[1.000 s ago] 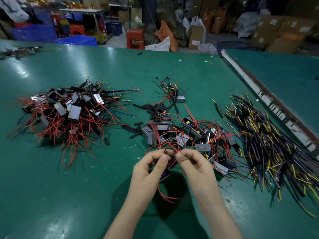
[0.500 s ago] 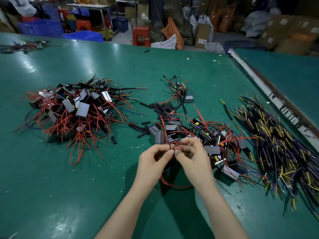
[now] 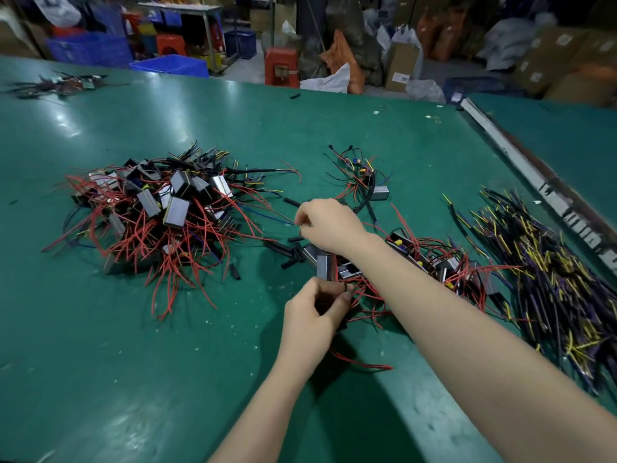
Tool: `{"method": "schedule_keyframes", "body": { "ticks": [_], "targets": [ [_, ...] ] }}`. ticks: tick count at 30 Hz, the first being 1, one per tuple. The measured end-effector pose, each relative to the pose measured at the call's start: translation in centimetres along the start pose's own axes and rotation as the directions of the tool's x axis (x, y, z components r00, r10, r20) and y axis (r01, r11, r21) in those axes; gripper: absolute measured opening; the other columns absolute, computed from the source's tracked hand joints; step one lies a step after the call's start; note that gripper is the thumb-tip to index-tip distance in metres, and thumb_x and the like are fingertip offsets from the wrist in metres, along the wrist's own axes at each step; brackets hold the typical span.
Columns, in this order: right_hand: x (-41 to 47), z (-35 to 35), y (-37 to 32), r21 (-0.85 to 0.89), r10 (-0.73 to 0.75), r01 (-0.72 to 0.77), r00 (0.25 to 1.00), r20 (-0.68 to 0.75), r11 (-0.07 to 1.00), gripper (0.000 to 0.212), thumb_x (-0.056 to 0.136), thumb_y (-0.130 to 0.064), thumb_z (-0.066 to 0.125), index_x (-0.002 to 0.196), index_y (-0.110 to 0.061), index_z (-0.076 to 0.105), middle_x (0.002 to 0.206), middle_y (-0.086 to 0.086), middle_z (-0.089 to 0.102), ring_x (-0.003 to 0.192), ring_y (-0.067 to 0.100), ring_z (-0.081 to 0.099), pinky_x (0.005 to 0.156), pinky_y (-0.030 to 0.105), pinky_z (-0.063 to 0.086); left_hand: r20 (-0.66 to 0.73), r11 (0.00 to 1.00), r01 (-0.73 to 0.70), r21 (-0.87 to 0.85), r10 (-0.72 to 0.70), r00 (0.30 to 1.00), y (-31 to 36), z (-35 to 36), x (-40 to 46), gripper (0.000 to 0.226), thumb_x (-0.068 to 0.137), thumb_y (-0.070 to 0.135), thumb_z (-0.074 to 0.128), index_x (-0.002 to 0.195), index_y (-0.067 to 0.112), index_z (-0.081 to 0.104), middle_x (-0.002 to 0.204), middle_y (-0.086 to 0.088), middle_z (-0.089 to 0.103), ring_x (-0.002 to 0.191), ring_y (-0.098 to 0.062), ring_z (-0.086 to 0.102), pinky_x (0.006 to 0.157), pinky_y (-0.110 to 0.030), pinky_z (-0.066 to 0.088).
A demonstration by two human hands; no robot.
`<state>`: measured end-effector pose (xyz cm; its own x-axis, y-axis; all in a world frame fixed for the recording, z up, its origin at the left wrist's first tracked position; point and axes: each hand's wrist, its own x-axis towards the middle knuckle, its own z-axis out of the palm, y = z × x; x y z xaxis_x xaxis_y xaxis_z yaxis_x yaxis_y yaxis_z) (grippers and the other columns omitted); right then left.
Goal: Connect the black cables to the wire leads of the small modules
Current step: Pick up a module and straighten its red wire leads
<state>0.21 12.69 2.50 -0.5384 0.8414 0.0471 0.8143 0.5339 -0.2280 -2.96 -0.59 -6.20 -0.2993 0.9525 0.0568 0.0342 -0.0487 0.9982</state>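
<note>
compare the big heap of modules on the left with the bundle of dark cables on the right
The left heap of grey box modules with red leads is a rounded mound; the right bundle of dark cables with yellow tips is a long spread. The heap holds boxes; the bundle is wires alone. Both lie untouched on the green table.

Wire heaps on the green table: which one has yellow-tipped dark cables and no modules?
The far-right heap, beside the table's edge rail: long dark cables with yellow ends only. The left heap and middle heap hold grey modules with red leads.
</note>
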Motion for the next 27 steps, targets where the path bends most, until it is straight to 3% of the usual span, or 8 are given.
{"method": "schedule_keyframes", "body": {
  "ticks": [4, 8, 13, 16, 21, 24, 27],
  "targets": [
    [2.8, 2.4, -0.1, -0.302, -0.014, 0.051, 0.992, 0.125, 0.952, 0.029, 0.088, -0.011, 0.051, 0.114, -0.019, 0.063, 0.117, 0.006, 0.063, 0.117, 0.029, 0.051, 0.097, 0.043, 0.033, -0.001, 0.999, -0.007, -0.04, 0.007, 1.0, 0.2, -0.1, 0.0, 0.019, 0.083, 0.009, 0.066, 0.082, 0.028, 0.066, 0.081, -0.002, 0.071, 0.071, -0.017, 0.063, 0.066, -0.038, 0.053],
    [3.7, 3.1, 0.3, -0.25, 0.03, 0.013, 0.986, 0.166, 0.968, 0.025, 0.091, -0.015, 0.053, 0.115, -0.018, 0.06, 0.119, 0.008, 0.061, 0.116, 0.029, 0.052, 0.094, 0.043, 0.033, 0.015, 0.998, -0.035, -0.044, 0.035, 0.999, 0.4, -0.2, 0.1, 0.033, 0.082, 0.005, 0.06, 0.083, 0.037, 0.064, 0.077, -0.006, 0.067, 0.063, -0.01, 0.055, 0.059, -0.022, 0.046],
    [3.2, 3.3, 1.1, -0.167, 0.096, -0.061, 0.972, 0.213, 0.984, 0.022, 0.094, -0.016, 0.049, 0.115, -0.018, 0.056, 0.124, 0.01, 0.057, 0.119, 0.031, 0.047, 0.097, 0.045, 0.03, 0.035, 0.997, -0.07, -0.029, 0.071, 0.997, 0.6, -0.2, 0.1, 0.026, 0.073, 0.011, 0.058, 0.087, 0.033, 0.058, 0.084, 0.005, 0.067, 0.072, -0.02, 0.059, 0.067, -0.027, 0.049],
    [3.0, 3.5, 1.0, -0.203, 0.133, -0.087, 0.965, 0.225, 0.975, 0.024, 0.093, -0.014, 0.05, 0.117, -0.015, 0.052, 0.123, 0.013, 0.057, 0.118, 0.032, 0.048, 0.1, 0.048, 0.027, 0.037, 0.996, -0.079, -0.046, 0.081, 0.996, 0.7, -0.2, 0.0, 0.032, 0.072, 0.008, 0.057, 0.083, 0.038, 0.057, 0.086, 0.01, 0.068, 0.073, -0.012, 0.06, 0.066, -0.02, 0.049],
    [2.9, 3.0, 0.2, -0.325, 0.148, -0.051, 0.948, 0.282, 0.944, 0.008, 0.088, -0.007, 0.047, 0.091, -0.014, 0.049, 0.1, 0.011, 0.052, 0.113, 0.033, 0.048, 0.101, 0.052, 0.022, 0.061, 0.991, -0.086, -0.103, 0.092, 0.994, 1.0, -0.2, -0.2, 0.036, 0.075, 0.0, 0.054, 0.083, 0.036, 0.056, 0.09, 0.014, 0.069, 0.071, -0.004, 0.059, 0.064, -0.016, 0.048],
    [2.8, 2.6, 0.5, -0.233, 0.16, -0.095, 0.946, 0.28, 0.968, 0.02, 0.09, -0.01, 0.046, 0.105, -0.016, 0.058, 0.112, 0.009, 0.056, 0.118, 0.034, 0.045, 0.101, 0.052, 0.021, 0.08, 0.992, -0.086, -0.096, 0.094, 0.992, 1.0, -0.2, -0.2, 0.048, 0.078, -0.007, 0.054, 0.081, 0.041, 0.056, 0.095, 0.011, 0.071, 0.075, -0.006, 0.06, 0.067, -0.02, 0.049],
    [2.4, 0.8, 1.1, 0.157, 0.175, -0.182, 0.983, 0.057, 0.971, 0.012, 0.093, -0.019, 0.051, 0.101, -0.026, 0.056, 0.114, -0.001, 0.063, 0.113, 0.023, 0.052, 0.098, 0.042, 0.026, 0.086, 0.995, -0.074, -0.072, 0.08, 0.993, 0.7, -0.1, -0.1, 0.043, 0.08, -0.01, 0.054, 0.085, 0.033, 0.055, 0.098, 0.009, 0.072, 0.083, -0.01, 0.063, 0.076, -0.029, 0.05]
  ]
}}
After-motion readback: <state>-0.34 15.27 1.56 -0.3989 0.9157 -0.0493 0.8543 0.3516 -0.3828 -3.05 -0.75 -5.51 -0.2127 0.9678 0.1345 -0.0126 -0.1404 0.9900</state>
